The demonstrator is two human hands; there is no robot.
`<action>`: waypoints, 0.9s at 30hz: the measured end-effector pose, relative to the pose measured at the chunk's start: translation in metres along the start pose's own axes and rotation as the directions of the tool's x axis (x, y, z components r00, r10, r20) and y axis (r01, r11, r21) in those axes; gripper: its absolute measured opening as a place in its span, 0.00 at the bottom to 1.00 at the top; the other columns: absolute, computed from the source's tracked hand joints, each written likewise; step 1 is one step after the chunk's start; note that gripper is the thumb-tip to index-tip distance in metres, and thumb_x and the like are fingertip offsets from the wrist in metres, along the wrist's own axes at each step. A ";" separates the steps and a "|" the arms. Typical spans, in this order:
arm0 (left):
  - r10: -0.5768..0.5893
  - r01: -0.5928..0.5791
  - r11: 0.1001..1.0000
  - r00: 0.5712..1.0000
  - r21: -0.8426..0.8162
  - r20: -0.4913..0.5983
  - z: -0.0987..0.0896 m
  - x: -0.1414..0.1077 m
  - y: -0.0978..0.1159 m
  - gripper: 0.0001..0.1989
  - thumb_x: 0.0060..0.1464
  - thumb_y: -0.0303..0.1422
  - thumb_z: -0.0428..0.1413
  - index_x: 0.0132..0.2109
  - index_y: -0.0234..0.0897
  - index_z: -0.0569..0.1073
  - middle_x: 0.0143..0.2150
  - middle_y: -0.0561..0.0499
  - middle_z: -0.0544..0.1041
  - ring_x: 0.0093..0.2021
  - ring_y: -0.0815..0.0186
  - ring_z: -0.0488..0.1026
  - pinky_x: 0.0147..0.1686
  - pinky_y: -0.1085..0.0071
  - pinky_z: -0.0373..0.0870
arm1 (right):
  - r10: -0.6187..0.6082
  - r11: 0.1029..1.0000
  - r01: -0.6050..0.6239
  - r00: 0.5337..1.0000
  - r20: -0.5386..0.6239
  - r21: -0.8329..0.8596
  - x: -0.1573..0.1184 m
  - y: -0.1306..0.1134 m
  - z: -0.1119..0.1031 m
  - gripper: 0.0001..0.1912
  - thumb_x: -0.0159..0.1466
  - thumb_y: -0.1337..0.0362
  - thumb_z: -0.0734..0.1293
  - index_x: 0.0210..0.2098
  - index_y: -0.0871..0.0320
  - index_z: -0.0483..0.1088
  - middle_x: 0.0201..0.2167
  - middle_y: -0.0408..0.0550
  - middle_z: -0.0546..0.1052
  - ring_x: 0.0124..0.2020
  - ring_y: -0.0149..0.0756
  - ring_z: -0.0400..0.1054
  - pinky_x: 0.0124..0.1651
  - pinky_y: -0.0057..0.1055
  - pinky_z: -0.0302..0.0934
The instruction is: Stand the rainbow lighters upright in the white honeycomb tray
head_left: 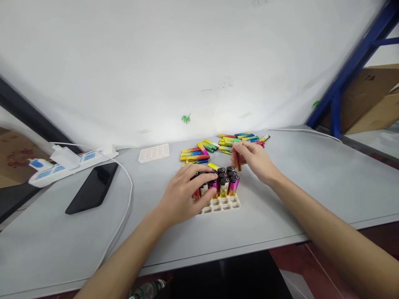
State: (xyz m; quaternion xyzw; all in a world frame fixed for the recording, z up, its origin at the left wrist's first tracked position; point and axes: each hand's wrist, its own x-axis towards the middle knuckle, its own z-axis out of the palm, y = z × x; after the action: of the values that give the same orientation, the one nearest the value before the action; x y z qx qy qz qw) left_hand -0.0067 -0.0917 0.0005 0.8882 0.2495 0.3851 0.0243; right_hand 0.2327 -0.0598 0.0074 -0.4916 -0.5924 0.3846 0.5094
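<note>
A cream tray with rows of holes point(226, 203) lies on the table, and several lighters point(223, 187) with black tops stand upright in its back rows. My left hand point(188, 189) rests over the left part of these lighters, fingers curved and apart, partly hiding them. The thumb and fingertips are close around a magenta lighter point(213, 189); whether they press on it I cannot tell. Just behind the tray's right end, my right hand point(254, 160) pinches a reddish lighter point(238, 161), tilted and above the table.
Loose shiny lighters point(195, 158) lie in piles behind the tray, with more lighters point(230, 142) by the wall. A second white tray point(154, 153) is at back left. Farther left are a black phone point(92, 187), a power strip point(75, 164) and a white cable point(129, 195).
</note>
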 end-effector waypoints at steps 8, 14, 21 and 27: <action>-0.258 0.288 0.953 0.934 -0.092 0.249 -0.014 -0.005 -0.011 0.35 0.53 0.37 0.62 0.64 0.43 0.58 0.59 0.43 0.70 0.58 0.55 0.69 0.55 0.57 0.71 | -0.124 0.991 0.128 0.985 -0.123 0.024 -0.006 -0.018 -0.016 0.18 0.61 0.50 0.69 0.24 0.56 0.66 0.19 0.41 0.66 0.20 0.27 0.55 0.23 0.28 0.51; -0.332 0.436 0.882 0.845 -0.178 0.420 -0.025 -0.006 -0.022 0.42 0.49 0.33 0.64 0.68 0.46 0.54 0.52 0.44 0.76 0.42 0.59 0.78 0.36 0.65 0.78 | -0.258 0.965 0.257 0.966 0.006 0.056 -0.024 -0.035 -0.004 0.14 0.57 0.51 0.73 0.29 0.54 0.70 0.26 0.45 0.74 0.26 0.35 0.68 0.30 0.34 0.63; -0.312 0.531 0.818 0.731 -0.219 0.606 -0.037 0.000 -0.021 0.16 0.52 0.32 0.61 0.48 0.41 0.71 0.44 0.50 0.78 0.42 0.63 0.76 0.39 0.68 0.75 | -0.672 0.570 0.711 0.692 0.264 -0.413 -0.049 -0.040 0.043 0.11 0.58 0.54 0.73 0.31 0.54 0.72 0.24 0.43 0.75 0.28 0.34 0.66 0.34 0.34 0.59; -0.301 0.541 0.808 0.720 -0.234 0.625 -0.037 -0.002 -0.021 0.13 0.53 0.33 0.58 0.46 0.39 0.70 0.39 0.51 0.76 0.35 0.65 0.73 0.31 0.70 0.71 | -0.751 0.338 0.780 0.561 0.349 -0.527 -0.051 -0.030 0.058 0.11 0.63 0.55 0.70 0.32 0.56 0.72 0.23 0.42 0.74 0.29 0.34 0.64 0.35 0.34 0.53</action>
State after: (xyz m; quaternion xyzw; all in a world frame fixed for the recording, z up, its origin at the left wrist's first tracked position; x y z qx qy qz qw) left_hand -0.0422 -0.0799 0.0198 0.8531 0.3463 0.1337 0.3666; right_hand 0.1700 -0.1136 0.0135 -0.2870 -0.8542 -0.1115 0.4190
